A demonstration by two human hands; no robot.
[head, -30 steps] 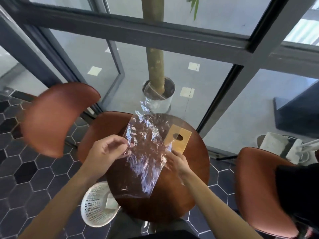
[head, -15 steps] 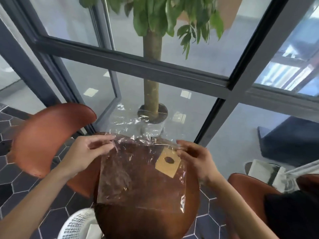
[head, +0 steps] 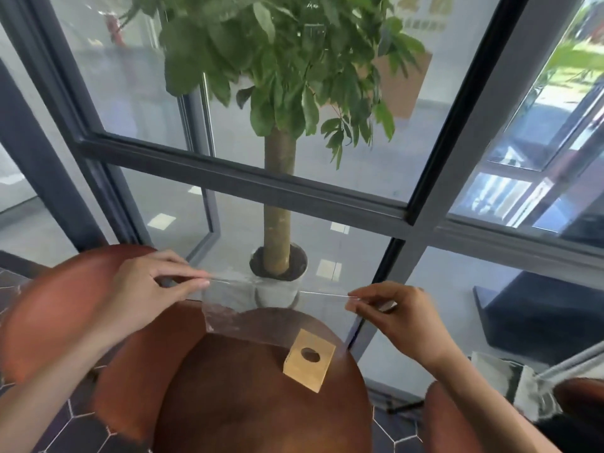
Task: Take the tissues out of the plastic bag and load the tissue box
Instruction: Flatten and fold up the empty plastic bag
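Plastic bag hangs stretched at frame centre between left hand and right hand, each pinching a top corner above the tabletop.

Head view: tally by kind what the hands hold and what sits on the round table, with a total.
Clear plastic bag, stretched between left hand and right hand: 1
Wooden tissue box on the round table: 1
Total: 2

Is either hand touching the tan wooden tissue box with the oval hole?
No: both the left hand and right hand pinch the clear plastic bag above the tan wooden tissue box.
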